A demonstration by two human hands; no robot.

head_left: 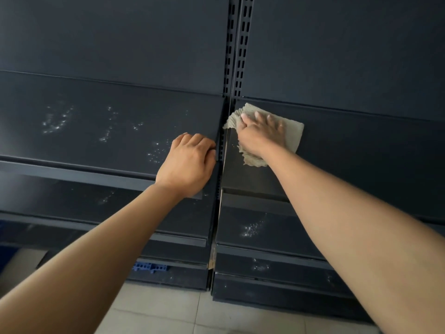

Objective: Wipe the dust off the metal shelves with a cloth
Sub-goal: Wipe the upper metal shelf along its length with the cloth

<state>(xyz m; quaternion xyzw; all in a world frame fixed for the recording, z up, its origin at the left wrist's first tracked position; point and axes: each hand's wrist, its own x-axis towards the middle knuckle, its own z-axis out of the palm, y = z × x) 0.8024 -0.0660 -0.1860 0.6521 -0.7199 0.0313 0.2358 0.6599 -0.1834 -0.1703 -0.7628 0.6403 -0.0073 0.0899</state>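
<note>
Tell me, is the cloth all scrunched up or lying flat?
Mostly flat. The cloth is spread on the shelf under the right hand, with only its left edge crumpled.

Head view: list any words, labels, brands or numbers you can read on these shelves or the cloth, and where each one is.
None: no readable text anywhere in this view.
The dark metal shelves show only pale dust specks, no labels or price tags.
The slotted upright carries plain slots, no markings.
The cloth under the right hand is plain.
The blue plastic piece low down shows no lettering.
</note>
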